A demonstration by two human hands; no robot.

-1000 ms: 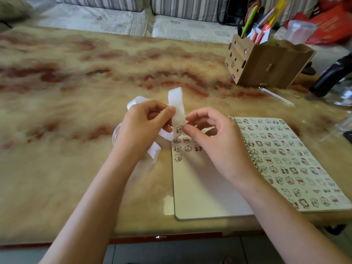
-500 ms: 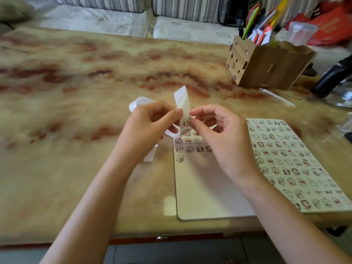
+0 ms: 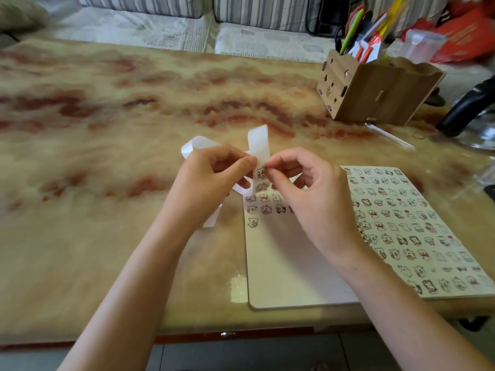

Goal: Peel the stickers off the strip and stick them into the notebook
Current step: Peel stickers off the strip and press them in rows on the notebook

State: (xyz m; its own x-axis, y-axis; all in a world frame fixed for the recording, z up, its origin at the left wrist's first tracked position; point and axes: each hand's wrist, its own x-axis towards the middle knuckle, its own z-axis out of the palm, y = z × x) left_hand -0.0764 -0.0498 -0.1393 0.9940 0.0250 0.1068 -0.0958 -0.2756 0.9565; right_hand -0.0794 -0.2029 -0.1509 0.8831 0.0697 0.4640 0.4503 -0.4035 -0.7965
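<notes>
Presently, just left of centre frame, the strip (image 3: 257, 143) is being gripped between thumb and curled fingers of the left hand (image 3: 209, 183), its loose end looping toward the upper left. At centre, a sticker (image 3: 261, 172) on the strip is being pinched at its edge by the right hand (image 3: 310, 199). Peeling is judged the step in hand; next, a slow pull is being called for, then pressing onto the notebook (image 3: 294, 266), lying open at lower right.

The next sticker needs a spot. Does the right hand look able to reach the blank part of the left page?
Probably yes: the right hand is over the left page, pinching at the strip, and nothing covers the blank part below the stickers.
</notes>
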